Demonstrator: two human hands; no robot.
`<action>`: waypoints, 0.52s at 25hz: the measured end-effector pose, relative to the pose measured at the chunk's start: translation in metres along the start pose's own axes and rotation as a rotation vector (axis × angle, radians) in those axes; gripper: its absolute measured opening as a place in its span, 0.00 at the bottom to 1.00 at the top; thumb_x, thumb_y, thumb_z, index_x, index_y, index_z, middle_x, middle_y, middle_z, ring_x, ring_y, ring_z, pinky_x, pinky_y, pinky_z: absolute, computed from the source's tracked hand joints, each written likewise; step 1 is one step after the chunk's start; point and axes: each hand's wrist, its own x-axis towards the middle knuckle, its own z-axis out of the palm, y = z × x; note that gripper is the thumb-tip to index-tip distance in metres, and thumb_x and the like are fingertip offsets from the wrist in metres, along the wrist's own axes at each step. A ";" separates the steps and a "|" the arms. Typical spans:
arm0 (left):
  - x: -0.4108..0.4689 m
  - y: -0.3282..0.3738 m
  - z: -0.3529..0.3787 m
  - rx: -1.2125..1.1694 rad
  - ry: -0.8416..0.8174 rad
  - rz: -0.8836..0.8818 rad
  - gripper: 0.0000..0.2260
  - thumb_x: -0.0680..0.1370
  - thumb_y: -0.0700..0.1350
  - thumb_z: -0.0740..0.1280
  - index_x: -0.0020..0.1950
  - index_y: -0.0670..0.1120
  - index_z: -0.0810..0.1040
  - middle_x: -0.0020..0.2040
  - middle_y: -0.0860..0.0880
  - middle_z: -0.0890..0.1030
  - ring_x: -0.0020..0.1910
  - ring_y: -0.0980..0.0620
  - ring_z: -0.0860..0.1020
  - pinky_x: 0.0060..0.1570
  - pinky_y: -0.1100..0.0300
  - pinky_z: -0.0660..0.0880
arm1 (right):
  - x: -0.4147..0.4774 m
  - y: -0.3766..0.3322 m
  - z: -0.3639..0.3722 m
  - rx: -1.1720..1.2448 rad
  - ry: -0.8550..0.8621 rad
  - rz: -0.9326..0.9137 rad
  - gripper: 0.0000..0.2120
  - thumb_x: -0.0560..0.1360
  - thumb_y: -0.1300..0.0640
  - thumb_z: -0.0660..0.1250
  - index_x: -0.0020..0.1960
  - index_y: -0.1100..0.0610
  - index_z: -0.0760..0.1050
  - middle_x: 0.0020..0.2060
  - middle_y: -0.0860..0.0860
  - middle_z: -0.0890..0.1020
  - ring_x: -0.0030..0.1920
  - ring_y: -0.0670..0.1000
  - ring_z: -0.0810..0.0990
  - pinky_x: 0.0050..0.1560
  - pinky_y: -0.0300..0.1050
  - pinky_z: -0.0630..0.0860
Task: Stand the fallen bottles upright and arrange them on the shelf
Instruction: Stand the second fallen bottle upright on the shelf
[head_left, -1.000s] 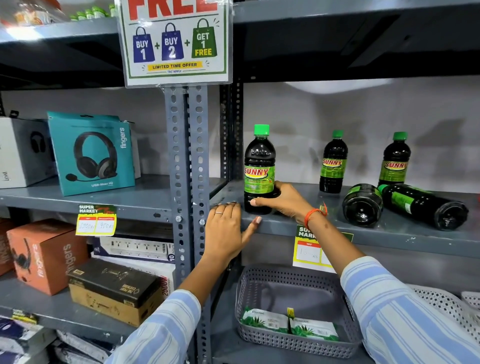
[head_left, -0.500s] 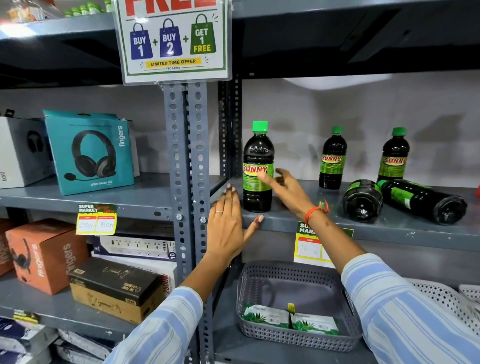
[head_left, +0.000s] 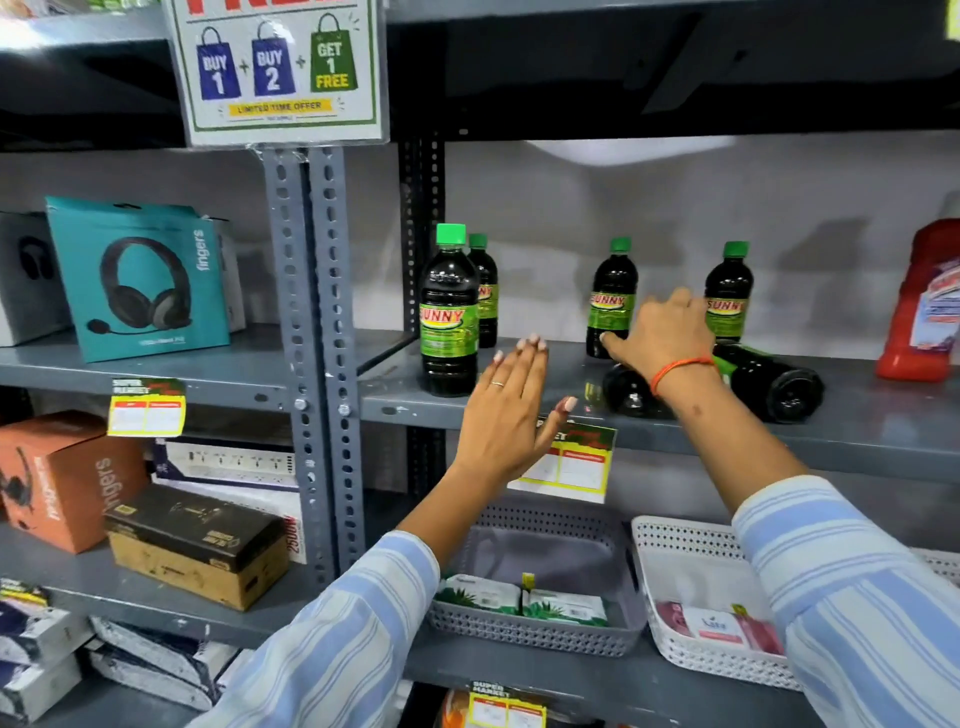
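Observation:
On the grey shelf (head_left: 519, 410) a dark bottle with a green cap (head_left: 448, 312) stands upright at the left front, a second (head_left: 484, 291) just behind it. Two more upright bottles (head_left: 612, 296) (head_left: 729, 291) stand at the back. Two bottles lie on their sides: one (head_left: 631, 392) under my right wrist, base toward me, and one (head_left: 769, 382) to its right. My right hand (head_left: 662, 332) hovers spread over the fallen bottles, holding nothing. My left hand (head_left: 506, 415) is raised flat in front of the shelf edge, fingers apart.
A red bottle (head_left: 922, 306) stands at the shelf's right end. A price tag (head_left: 571, 462) hangs from the shelf edge. Below are a grey basket (head_left: 540, 629) and a white basket (head_left: 675, 649) with packets. Headphone boxes (head_left: 137, 275) fill the left bay behind the perforated upright (head_left: 311, 338).
My right hand let go of the front-left bottle, now upright, and swung right over the fallen bottles. My left hand lifted off the shelf edge and moved right. The view shifted right.

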 end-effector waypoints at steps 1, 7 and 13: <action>0.000 0.009 0.006 -0.005 -0.052 0.008 0.35 0.81 0.61 0.41 0.69 0.36 0.70 0.68 0.38 0.72 0.66 0.42 0.71 0.67 0.50 0.62 | 0.003 0.014 -0.006 -0.019 -0.113 0.028 0.33 0.71 0.37 0.65 0.58 0.66 0.74 0.58 0.65 0.76 0.60 0.63 0.74 0.55 0.52 0.72; -0.008 0.024 0.021 0.036 -0.100 -0.042 0.26 0.79 0.56 0.51 0.56 0.38 0.79 0.54 0.40 0.82 0.52 0.42 0.80 0.56 0.51 0.71 | 0.001 0.035 -0.018 0.528 -0.641 0.310 0.19 0.70 0.42 0.68 0.46 0.58 0.73 0.46 0.58 0.75 0.37 0.58 0.79 0.29 0.50 0.82; -0.009 0.027 0.020 0.013 -0.076 -0.058 0.25 0.79 0.56 0.52 0.55 0.38 0.80 0.53 0.41 0.82 0.52 0.43 0.80 0.54 0.52 0.71 | -0.001 0.044 0.017 0.799 -0.381 0.313 0.36 0.72 0.42 0.63 0.71 0.63 0.60 0.62 0.60 0.76 0.56 0.61 0.78 0.43 0.49 0.80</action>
